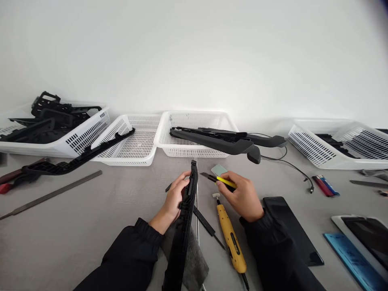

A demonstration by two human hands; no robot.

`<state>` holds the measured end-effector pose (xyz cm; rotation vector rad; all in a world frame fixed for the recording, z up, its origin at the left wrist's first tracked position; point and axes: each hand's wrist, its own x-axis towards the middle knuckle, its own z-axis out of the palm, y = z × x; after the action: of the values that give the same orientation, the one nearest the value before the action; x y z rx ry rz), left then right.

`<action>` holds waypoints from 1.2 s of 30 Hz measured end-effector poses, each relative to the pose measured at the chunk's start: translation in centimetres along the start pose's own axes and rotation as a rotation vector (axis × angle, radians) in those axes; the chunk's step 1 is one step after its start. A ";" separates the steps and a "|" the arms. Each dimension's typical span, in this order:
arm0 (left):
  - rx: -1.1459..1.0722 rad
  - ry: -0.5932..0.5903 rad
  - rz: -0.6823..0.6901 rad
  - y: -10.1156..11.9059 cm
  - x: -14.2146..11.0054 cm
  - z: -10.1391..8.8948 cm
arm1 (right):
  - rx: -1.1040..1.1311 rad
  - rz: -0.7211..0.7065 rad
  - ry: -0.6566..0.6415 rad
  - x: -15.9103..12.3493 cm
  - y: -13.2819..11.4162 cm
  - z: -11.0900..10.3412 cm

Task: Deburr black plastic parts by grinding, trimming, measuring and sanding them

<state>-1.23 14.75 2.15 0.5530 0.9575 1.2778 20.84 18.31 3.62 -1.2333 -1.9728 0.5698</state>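
Note:
My left hand (174, 199) is wrapped round a long black plastic part (185, 218) that runs from my lap up over the table's middle. My right hand (242, 198) is closed on a yellow and black utility knife (222, 180), its blade end pointing left toward the part's upper end. A yellow handled tool (232, 238) lies on the table just below my right hand. A grey cloth (194, 258) lies under the part's near end. Both sleeves are black.
Several white baskets line the back: one at left (91, 131) piled with black parts, one (136, 155) with a black strip leaning out, one (197, 151) holding long black parts, one at right (318, 155). A metal file (51, 194), a phone (291, 228), markers (325, 186) lie around.

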 end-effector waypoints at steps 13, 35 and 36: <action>0.033 0.242 0.193 0.1 0.3 -0.5 | 0.188 -0.175 -0.382 -0.8 -2.5 0.4; 0.230 0.011 0.214 -1.1 0.1 -0.4 | 0.124 0.005 -0.130 -0.7 -1.8 1.0; 0.239 0.007 0.232 -1.0 0.0 -0.3 | 0.165 0.035 -0.156 -0.7 -2.0 1.0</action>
<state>-0.95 14.46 1.21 0.8657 1.0831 1.3798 19.15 16.79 4.12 -1.1523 -1.9897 0.8512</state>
